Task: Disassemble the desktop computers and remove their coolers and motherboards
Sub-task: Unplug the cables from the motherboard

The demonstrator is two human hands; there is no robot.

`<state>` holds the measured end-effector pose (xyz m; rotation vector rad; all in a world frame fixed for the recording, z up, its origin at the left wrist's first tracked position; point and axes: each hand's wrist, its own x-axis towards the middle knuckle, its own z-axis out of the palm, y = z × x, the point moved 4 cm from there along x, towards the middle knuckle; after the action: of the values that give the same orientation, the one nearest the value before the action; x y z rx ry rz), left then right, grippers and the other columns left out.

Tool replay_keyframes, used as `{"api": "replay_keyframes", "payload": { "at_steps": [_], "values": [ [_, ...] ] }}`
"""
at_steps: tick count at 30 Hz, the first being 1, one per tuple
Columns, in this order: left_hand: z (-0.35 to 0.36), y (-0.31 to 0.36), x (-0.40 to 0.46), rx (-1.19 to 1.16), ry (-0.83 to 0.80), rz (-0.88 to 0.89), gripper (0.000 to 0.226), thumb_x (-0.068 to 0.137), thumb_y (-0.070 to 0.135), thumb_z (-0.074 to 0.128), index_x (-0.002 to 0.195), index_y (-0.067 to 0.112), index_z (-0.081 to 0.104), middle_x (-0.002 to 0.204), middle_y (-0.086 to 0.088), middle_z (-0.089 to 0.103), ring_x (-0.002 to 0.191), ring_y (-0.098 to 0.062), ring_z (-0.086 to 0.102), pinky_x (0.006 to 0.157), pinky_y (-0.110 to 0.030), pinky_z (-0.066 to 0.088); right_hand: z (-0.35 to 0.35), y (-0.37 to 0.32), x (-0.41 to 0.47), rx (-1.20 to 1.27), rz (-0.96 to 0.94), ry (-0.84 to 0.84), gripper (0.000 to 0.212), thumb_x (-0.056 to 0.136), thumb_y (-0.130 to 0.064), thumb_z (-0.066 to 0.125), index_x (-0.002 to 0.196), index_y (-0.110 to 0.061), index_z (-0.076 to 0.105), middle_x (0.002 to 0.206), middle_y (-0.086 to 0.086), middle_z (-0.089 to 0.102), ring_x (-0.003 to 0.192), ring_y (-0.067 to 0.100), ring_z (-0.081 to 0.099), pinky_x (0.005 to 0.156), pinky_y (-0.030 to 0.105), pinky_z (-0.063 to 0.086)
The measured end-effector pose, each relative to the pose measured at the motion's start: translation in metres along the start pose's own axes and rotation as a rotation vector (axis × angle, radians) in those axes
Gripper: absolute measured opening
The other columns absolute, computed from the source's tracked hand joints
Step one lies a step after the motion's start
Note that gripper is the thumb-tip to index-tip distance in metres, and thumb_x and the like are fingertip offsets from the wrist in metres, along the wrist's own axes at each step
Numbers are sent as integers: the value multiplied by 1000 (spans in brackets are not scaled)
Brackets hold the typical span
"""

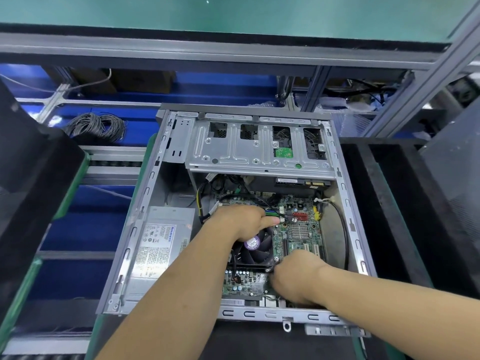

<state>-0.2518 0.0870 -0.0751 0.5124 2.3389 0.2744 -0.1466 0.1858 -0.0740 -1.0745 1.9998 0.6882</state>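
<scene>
**Both hands at the CPU cooler inside the opened desktop case**

The left hand [240,220] lies over the far-left part of the cooler fan [255,249], fingers curled down round its upper edge and mostly hidden beneath the hand; the thumb sticks out to the right, straight, its tip by the green memory modules [272,213]. Whether the hidden fingers actually clamp the cooler body cannot be told.

The right hand [296,275] sits at the near-right corner of the cooler, knuckles up, fingers bunched and curled tightly towards a small dark thing at that corner. It looks like a pinch, but the fingertips are turned away from the camera and what they hold is too small to name.

The cooler sits on the motherboard [298,229], a green board on the floor of the desktop case [340,162], which lies on its side with the panel off. The fan has a purple round label at its hub. A black cable [342,229] loops down the right side of the board, just inside the case wall. Red connectors and a small finned heatsink lie to the right of the fan.

The grey power supply [158,245] fills the left of the case, beside the left forearm. The metal drive cage [257,146] spans the far end, overhanging the far edge of the board and a tangle of wiring. Outside the case, a coil of grey cable [96,126] rests to the far left, and dark trays [389,203] flank the case on both sides.
</scene>
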Motion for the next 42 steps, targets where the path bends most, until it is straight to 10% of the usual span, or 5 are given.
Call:
{"api": "replay_keyframes", "payload": {
  "at_steps": [9, 18, 27, 32, 42],
  "values": [
    [0, 0, 0, -45, -34, -13, 68, 98, 68, 22, 116, 13, 58, 120, -9, 60, 110, -28, 55, 94, -42, 45, -10, -2, -1, 31, -72, 37, 32, 82, 4, 59, 61, -14, 42, 80, 10, 61, 73, 31, 54, 67, 40, 53],
    [-1, 1, -3, -58, -41, -38, 68, 98, 69, 22, 114, 13, 57, 114, -8, 61, 109, -29, 56, 99, -48, 45, -5, -4, 4, -2, -77, 14, 17, 84, 3, 61, 95, -7, 70, 96, 11, 70, 88, 36, 65, 74, 45, 58],
    [-3, 2, -5, -55, -29, -54, 65, 97, 70, 23, 115, 16, 56, 124, -10, 59, 115, -31, 54, 102, -50, 43, -9, -2, 4, 89, -64, -27, 35, 68, 7, 68, 53, -13, 44, 86, 13, 69, 87, 36, 67, 71, 43, 56],
    [-2, 3, -5, -65, -42, -50, 68, 97, 69, 23, 119, 15, 57, 124, -9, 59, 114, -31, 55, 102, -49, 44, -5, 0, 0, 20, -48, 23, 15, 90, -1, 55, 92, -5, 69, 99, 15, 70, 92, 35, 65, 79, 45, 55],
    [1, 3, -1, -99, -55, -61, 67, 100, 65, 23, 117, 10, 56, 129, -16, 55, 121, -35, 49, 103, -53, 41, 2, 7, -5, 192, -37, 88, 19, 90, -2, 49, 97, -1, 66, 96, 19, 67, 87, 37, 65, 80, 47, 57]
  ]
}}
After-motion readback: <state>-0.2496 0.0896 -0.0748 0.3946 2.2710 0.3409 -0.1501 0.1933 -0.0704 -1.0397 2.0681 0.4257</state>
